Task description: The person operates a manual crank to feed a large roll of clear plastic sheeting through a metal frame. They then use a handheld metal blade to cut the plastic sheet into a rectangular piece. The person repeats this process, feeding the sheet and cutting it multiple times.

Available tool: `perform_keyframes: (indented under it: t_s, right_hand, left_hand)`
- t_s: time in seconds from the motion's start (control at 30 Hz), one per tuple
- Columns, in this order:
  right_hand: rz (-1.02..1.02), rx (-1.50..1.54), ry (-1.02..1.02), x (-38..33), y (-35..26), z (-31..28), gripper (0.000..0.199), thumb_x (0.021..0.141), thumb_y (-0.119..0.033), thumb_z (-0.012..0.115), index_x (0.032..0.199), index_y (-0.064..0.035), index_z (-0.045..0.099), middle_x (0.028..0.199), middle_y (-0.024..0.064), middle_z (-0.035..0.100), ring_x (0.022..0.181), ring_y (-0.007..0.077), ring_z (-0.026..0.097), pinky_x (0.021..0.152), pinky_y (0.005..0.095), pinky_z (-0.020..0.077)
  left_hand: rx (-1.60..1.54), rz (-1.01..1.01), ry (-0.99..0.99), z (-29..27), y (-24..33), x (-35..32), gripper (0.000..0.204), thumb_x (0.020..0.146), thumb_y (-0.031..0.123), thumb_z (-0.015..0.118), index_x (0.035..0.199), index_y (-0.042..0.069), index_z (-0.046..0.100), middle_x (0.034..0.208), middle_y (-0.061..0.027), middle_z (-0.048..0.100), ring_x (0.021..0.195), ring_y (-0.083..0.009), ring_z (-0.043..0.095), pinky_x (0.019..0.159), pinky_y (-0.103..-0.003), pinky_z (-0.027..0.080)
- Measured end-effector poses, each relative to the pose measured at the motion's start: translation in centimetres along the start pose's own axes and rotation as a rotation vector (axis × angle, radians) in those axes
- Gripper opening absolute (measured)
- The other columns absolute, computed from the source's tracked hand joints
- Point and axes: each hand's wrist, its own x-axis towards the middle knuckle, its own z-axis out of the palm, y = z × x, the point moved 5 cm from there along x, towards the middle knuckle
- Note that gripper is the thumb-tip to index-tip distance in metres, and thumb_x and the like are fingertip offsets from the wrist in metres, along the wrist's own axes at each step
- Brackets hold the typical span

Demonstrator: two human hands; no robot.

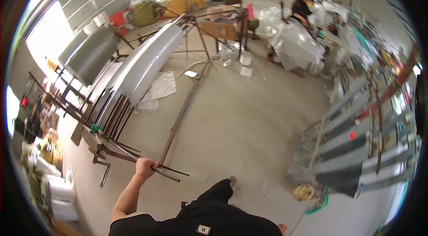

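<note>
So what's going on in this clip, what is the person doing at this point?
In a workshop, the person's left hand grips the near end of a thin metal rod at a rusty metal rack standing on the concrete floor. A wide roll of white plastic film lies along the rack's top. The right hand is out of view. Farther back, another person works beside heaps of clear plastic.
</note>
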Motion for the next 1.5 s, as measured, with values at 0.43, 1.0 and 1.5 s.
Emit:
perform_keyframes:
  t_s: [0.43, 1.0, 1.5]
  right_hand:
    - [-0.259, -0.355, -0.328, 18.3, -41.6, 13.7, 0.03, 0.086, -0.022, 0.061, 0.103, 0.0022, 0.066, 0.088, 0.0131, 0.069, 0.076, 0.0204, 0.068, 0.068, 0.0364, 0.0522]
    - [-0.56, -0.976, -0.705, 23.4, -80.5, 44.8, 0.034, 0.083, -0.022, 0.063, 0.105, 0.0038, 0.067, 0.091, 0.015, 0.071, 0.08, 0.0218, 0.069, 0.075, 0.0383, 0.0538]
    - [-1.324, -0.571, -1.059, 1.2, -114.5, 91.6, 0.032, 0.084, -0.017, 0.064, 0.111, 0.0, 0.063, 0.09, 0.0139, 0.07, 0.082, 0.02, 0.067, 0.075, 0.0323, 0.0524]
  left_hand:
    - [0.205, -0.171, -0.623, 4.8, 1.6, 0.0, 0.022, 0.08, 0.035, 0.064, 0.066, 0.019, 0.07, 0.067, -0.0032, 0.065, 0.074, -0.0222, 0.063, 0.08, -0.035, 0.042]
    - [-1.192, -0.956, -1.041, 23.9, 7.8, 3.2, 0.06, 0.083, 0.041, 0.065, 0.131, 0.006, 0.053, 0.121, -0.0107, 0.064, 0.112, -0.0256, 0.06, 0.096, -0.038, 0.046]
    - [-0.1, -0.595, 0.297, 0.1, -28.2, 68.7, 0.064, 0.083, 0.034, 0.068, 0.137, 0.009, 0.043, 0.146, -0.0128, 0.037, 0.136, -0.0319, 0.033, 0.11, -0.043, 0.029]
